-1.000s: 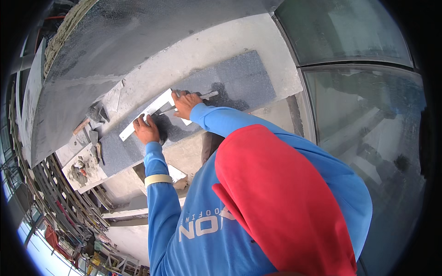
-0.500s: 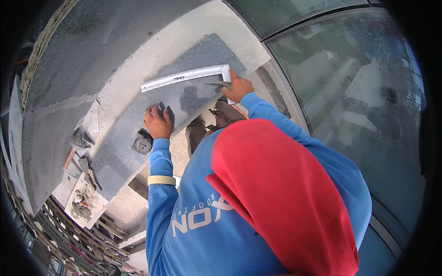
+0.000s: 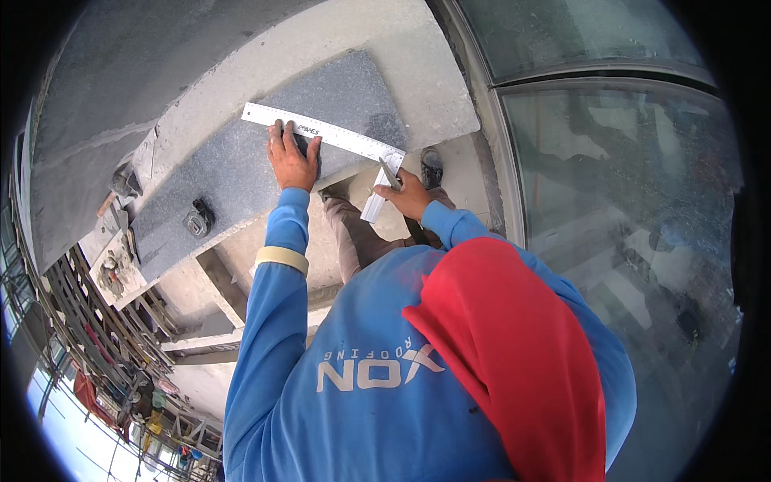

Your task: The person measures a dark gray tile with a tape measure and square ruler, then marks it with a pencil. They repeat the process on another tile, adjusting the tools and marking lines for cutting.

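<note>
My left hand point(image 3: 293, 161) rests with fingers spread across the long arm of a white metal try square point(image 3: 345, 138), which lies angled over a speckled grey stone slab point(image 3: 185, 177). My right hand point(image 3: 405, 193) grips the square's short arm, which hangs past the slab's front edge, along with a slim grey pointed tool point(image 3: 389, 173) whose kind I cannot make out. A black and grey tape measure point(image 3: 198, 217) lies on the slab to the left of my hands.
A hammer point(image 3: 120, 185), hand tools and rubble point(image 3: 112, 277) sit at the left on a pale ledge point(image 3: 434, 80) under a grey panel. Glass panes point(image 3: 610, 209) stand at the right. My feet point(image 3: 430, 169) are below the slab. Poles and scaffolding point(image 3: 96, 337) show at lower left.
Compared with half a second ago, the square is tilted the other way, its left end higher and its short arm lower. My left hand has moved up from beside the tape measure onto it.
</note>
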Motion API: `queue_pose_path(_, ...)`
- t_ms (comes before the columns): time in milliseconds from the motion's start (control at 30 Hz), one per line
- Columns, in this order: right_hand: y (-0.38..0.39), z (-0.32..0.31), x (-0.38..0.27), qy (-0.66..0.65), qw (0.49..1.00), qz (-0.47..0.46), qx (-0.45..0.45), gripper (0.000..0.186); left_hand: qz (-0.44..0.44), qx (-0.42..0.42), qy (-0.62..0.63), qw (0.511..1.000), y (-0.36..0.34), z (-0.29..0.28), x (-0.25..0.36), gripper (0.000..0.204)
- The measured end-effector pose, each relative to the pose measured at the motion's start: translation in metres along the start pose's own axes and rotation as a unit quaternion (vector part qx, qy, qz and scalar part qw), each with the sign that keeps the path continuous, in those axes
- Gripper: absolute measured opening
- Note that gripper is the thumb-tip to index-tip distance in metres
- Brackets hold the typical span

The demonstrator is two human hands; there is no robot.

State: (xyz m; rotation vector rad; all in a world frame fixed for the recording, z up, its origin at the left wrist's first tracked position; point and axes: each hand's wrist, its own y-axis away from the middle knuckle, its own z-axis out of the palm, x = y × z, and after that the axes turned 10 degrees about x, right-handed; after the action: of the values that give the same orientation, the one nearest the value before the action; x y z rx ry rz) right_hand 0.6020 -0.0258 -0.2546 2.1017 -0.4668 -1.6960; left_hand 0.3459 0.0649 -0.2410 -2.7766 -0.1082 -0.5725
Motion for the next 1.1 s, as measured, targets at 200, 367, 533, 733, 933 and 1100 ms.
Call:
queue_pose_path(200,-0.012,-0.016,0.000,-0.011,0.995,0.024,-0.092,0.049,-0.004,-0.016,-0.091,0.996,0.004,0.005,0.007,0.074)
queue_pose_path(367,-0.026,-0.031,-0.006,-0.022,0.996,-0.003,-0.086,0.042,-0.003,-0.030,-0.128,0.991,0.004,0.007,0.008,0.076)
queue_pose_path(533,-0.023,-0.038,-0.005,-0.035,0.983,0.124,-0.127,0.039,-0.051,-0.018,-0.118,0.992,0.006,0.009,0.008,0.073)
queue_pose_path(733,-0.023,-0.047,-0.001,0.040,0.981,0.148,-0.115,0.036,-0.112,0.009,-0.140,0.984,0.004,0.013,0.007,0.074)
queue_pose_path(933,-0.025,-0.053,-0.005,-0.030,0.988,0.085,-0.122,0.032,-0.058,-0.021,-0.125,0.990,-0.001,0.013,0.001,0.092)
queue_pose_path(1100,-0.028,-0.058,-0.012,-0.086,0.979,0.165,-0.084,0.026,-0.068,-0.052,-0.121,0.989,-0.006,0.011,0.003,0.099)
